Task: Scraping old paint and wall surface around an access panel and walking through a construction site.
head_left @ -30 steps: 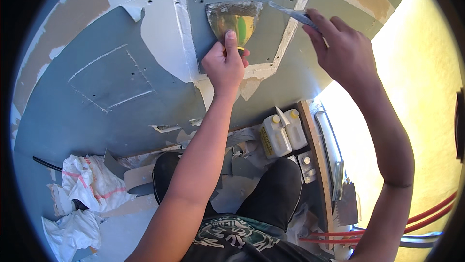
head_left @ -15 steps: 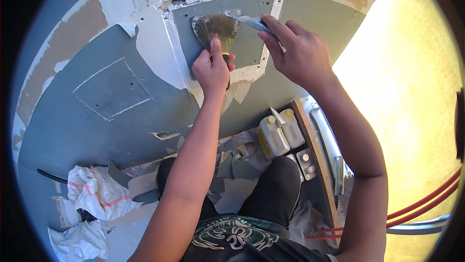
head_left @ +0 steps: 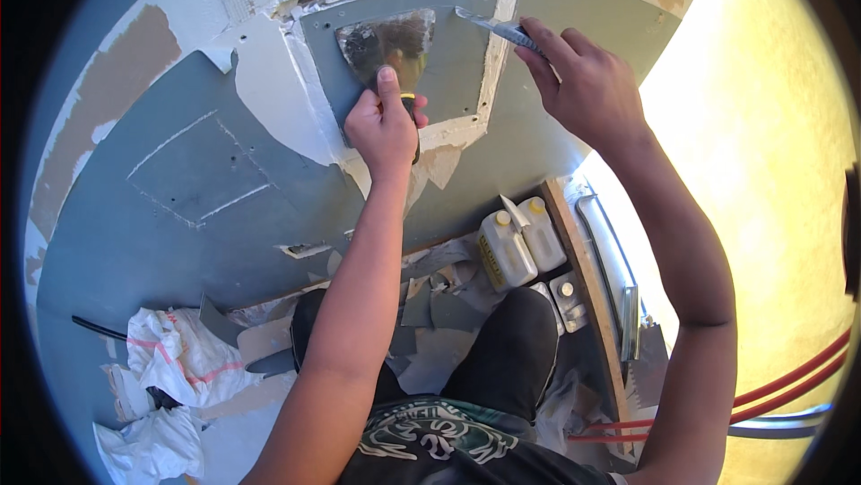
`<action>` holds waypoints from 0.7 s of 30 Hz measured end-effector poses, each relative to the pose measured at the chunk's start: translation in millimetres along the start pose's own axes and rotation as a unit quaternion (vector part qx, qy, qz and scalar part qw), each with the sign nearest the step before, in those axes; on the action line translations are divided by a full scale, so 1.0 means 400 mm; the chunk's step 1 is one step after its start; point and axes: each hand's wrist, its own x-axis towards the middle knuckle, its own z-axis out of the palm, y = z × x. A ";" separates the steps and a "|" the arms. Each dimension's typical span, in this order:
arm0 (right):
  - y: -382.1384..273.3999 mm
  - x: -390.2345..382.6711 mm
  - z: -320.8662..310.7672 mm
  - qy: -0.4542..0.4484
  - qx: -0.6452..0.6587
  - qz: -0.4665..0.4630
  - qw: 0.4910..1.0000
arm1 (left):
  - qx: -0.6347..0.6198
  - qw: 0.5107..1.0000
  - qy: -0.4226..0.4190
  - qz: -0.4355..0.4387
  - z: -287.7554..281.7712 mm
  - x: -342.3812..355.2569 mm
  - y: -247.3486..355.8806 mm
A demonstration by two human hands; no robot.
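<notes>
My left hand (head_left: 386,133) is wrapped round the black and yellow handle of a wide putty knife (head_left: 387,43), the thumb pressed against its blade. The blade points up in front of a grey square panel (head_left: 453,72) framed by white filler (head_left: 494,59); its face carries smeared residue. My right hand (head_left: 594,86) grips a slim utility knife (head_left: 491,26) with a grey ribbed handle. Its tip points left, over the panel's upper right part and apart from the putty knife. Whether the utility knife touches the panel I cannot tell.
Torn facing paper (head_left: 269,108) hangs left of the panel. Lower down are two plastic jugs (head_left: 507,247), a wooden plank (head_left: 587,297), white sacks (head_left: 184,355) and board scraps. Red hoses (head_left: 789,386) cross at the right, beside a bright yellowish surface.
My right hand has drawn the utility knife rightward, off the putty knife's blade edge. The putty knife stays in my left hand; the whole view has shifted slightly.
</notes>
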 end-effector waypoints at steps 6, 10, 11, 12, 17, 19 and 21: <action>-0.118 -0.049 -0.112 0.116 0.164 0.046 0.978 | 0.005 1.000 0.010 0.006 -0.022 0.008 0.000; -0.209 -0.230 -0.076 0.201 0.351 0.204 0.892 | -0.010 1.000 0.008 0.016 0.001 -0.001 -0.002; -0.248 -0.285 -0.037 0.198 0.417 0.288 0.839 | -0.010 1.000 0.010 0.020 -0.002 -0.001 0.000; -0.287 -0.336 0.018 0.183 0.463 0.348 0.794 | -0.006 1.000 0.005 0.016 -0.011 0.000 -0.001; -0.501 -0.641 0.320 0.080 0.544 0.505 0.666 | -0.021 0.999 -0.026 0.009 -0.022 0.008 0.000; -0.518 -0.688 0.383 0.005 0.533 0.542 0.650 | -0.016 0.998 -0.064 0.000 -0.024 0.006 0.002; -0.524 -0.676 0.375 -0.069 0.515 0.579 0.628 | -0.005 0.998 -0.068 -0.010 -0.042 0.012 0.000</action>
